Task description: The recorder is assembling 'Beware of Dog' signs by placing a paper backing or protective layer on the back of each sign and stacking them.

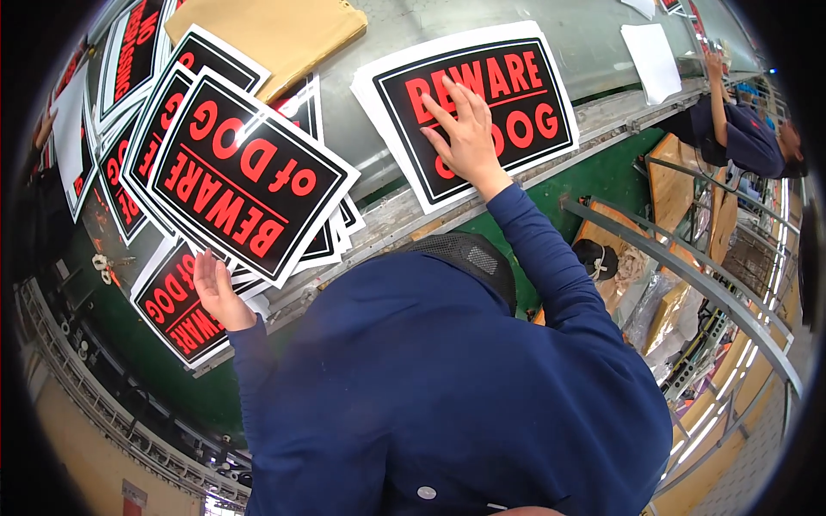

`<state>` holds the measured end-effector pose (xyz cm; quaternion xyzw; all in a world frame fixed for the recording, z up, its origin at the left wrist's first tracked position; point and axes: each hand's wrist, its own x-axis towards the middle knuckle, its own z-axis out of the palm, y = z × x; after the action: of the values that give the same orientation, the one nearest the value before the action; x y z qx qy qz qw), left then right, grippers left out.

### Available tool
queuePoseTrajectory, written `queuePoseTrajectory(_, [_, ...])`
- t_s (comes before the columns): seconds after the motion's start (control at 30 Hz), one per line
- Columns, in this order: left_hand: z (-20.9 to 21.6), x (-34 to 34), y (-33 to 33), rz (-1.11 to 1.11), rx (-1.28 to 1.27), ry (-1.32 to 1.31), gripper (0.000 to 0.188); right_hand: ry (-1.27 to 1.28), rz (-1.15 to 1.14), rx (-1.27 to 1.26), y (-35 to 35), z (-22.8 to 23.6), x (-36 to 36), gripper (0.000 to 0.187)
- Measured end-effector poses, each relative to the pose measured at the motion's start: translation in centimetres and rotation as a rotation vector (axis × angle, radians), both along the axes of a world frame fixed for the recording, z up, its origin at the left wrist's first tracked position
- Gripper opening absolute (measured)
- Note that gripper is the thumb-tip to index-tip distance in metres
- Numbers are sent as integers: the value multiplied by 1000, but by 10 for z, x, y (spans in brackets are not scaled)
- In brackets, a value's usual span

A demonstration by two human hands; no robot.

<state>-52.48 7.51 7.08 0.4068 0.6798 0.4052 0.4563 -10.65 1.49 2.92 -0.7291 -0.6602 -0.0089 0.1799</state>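
Note:
My right hand lies with fingers spread on a black sign with red lettering and a white border. That sign tops a short stack whose white edges fan out at its left side. My left hand is open, fingers extended, at the lower edge of a pile of similar signs. The top sign there is tilted and overlaps several others. Under that hand's wrist, another red-and-black sign sticks out over the table's near edge. Whether the left fingertips touch the pile is hard to tell.
A tan paper packet rests on the far signs. White sheets lie farther right on the grey metal table. Another person works at the right; a hand shows at the far left. Metal rails run at the right.

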Motion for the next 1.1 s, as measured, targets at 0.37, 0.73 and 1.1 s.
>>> queuePoseTrajectory(0.37, [-31, -20, 15, 14, 201, 180, 41, 250, -44, 188, 18, 26, -32, 9])
queuePoseTrajectory(0.73, [-38, -25, 1, 212, 6, -26, 51, 799, -26, -507, 123, 6, -147, 39])
queuePoseTrajectory(1.1, [-86, -99, 189, 418, 166, 123, 46, 1546, 89, -351, 166, 43, -115, 21])
